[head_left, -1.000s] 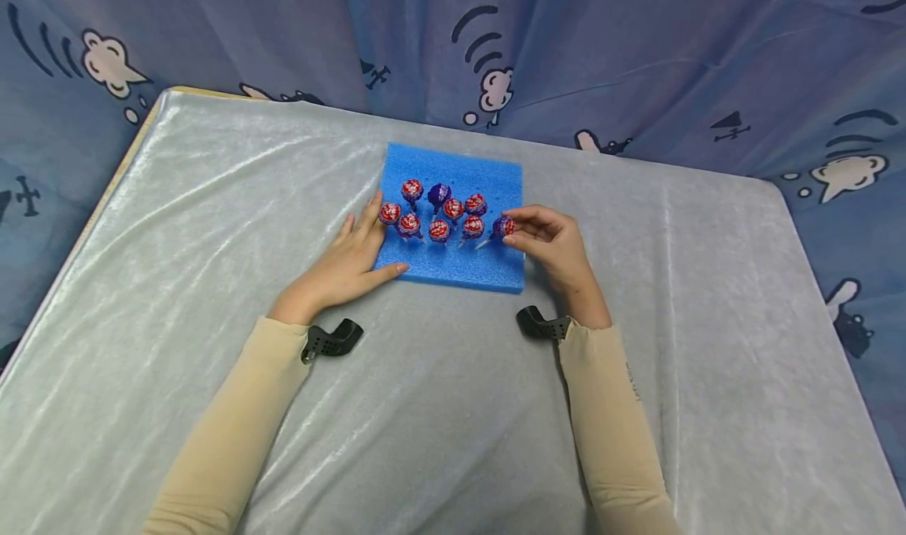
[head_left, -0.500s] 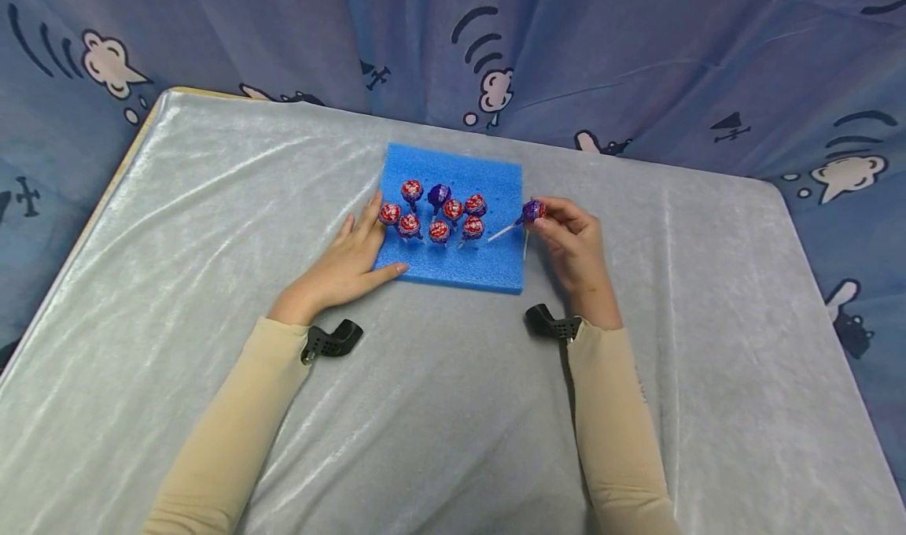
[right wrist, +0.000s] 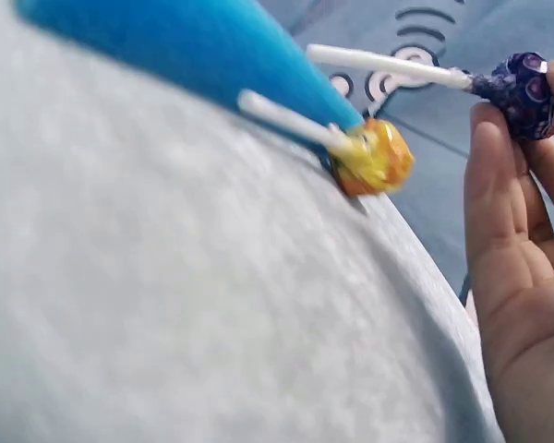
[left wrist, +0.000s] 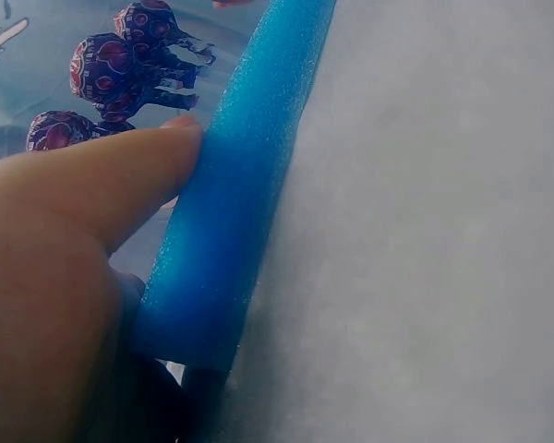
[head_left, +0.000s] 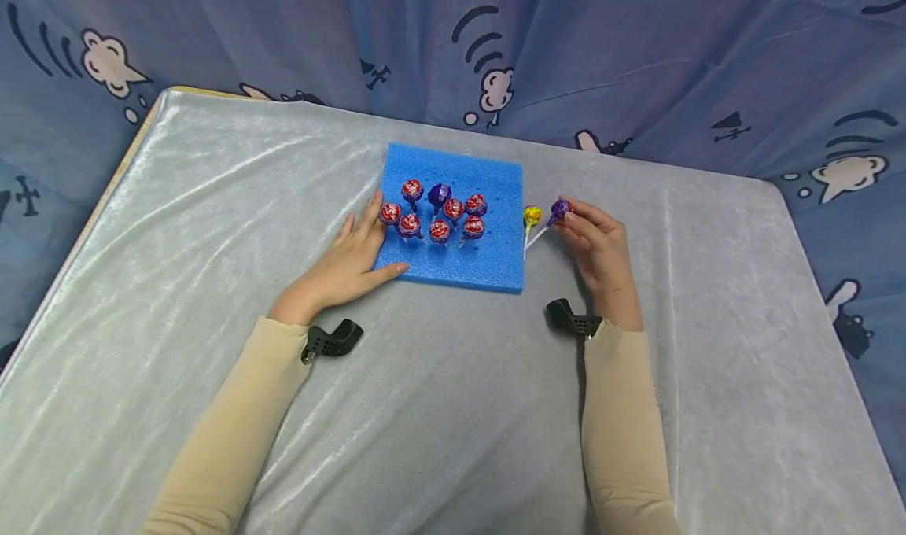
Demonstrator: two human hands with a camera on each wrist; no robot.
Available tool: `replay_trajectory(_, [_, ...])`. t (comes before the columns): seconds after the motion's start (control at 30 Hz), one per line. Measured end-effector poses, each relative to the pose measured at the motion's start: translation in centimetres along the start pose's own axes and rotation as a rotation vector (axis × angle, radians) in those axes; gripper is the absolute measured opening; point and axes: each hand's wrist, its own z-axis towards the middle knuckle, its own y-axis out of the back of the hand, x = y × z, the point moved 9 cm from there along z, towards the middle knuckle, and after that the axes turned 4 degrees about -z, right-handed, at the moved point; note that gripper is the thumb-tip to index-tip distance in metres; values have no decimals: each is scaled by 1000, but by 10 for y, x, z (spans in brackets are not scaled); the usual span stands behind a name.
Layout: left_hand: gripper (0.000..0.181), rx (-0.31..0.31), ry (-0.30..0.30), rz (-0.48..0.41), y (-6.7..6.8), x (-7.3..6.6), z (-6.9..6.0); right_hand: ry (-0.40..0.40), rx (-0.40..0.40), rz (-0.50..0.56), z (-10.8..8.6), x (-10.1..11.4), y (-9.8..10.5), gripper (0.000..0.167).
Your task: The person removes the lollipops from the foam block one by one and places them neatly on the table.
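Note:
A purple-wrapped lollipop (head_left: 560, 209) is pinched by its head between my right hand's (head_left: 600, 244) thumb and fingers, right of the blue foam block (head_left: 460, 267). Its white stick points down and left, as the right wrist view also shows. Beside the block's right edge is a yellow-wrapped lollipop (head_left: 532, 216), close to the held one. My left hand (head_left: 347, 260) rests at the block's left side, fingers extended, the thumb (left wrist: 157, 152) on its near edge. Several red-and-purple lollipops (head_left: 439, 231) and one darker purple lollipop (head_left: 439, 196) stand in the foam.
A grey velvety cloth (head_left: 439, 409) covers the table. Behind it hangs a blue patterned curtain (head_left: 602, 47). Black wrist mounts (head_left: 573, 319) sit at both cuffs.
My right hand has pulled the purple lollipop out of the foam's right side and carried it right, past the edge. The yellow lollipop has come into sight. The left hand stays put.

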Motion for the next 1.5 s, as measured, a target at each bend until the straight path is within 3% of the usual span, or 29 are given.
replay_trajectory(0.2, [81,4,2,-6,0,0,0,-78,-36,-58,1,-8,13,14])
replay_trajectory(0.43, [82,12,14,-6,-1,1,1,-102,-121,-250,1,-11,18,7])
replay_trajectory(0.6, [82,13,15,-6,0,1,0,-98,-198,-445,0,-9,21,18])
replay_trajectory(0.77, [81,10,13,-6,-1,1,0,-80,-228,-553,0,-8,23,28])
replay_trajectory(1.13, [81,8,8,-4,0,0,0,-50,-225,-683,2,-5,20,31])
replay_trajectory(1.37, [81,7,12,-5,0,1,0,-65,-223,-846,3,-6,21,31])
replay_trajectory(1.5, [81,10,13,-6,0,1,0,-62,-227,-871,3,-7,21,32])
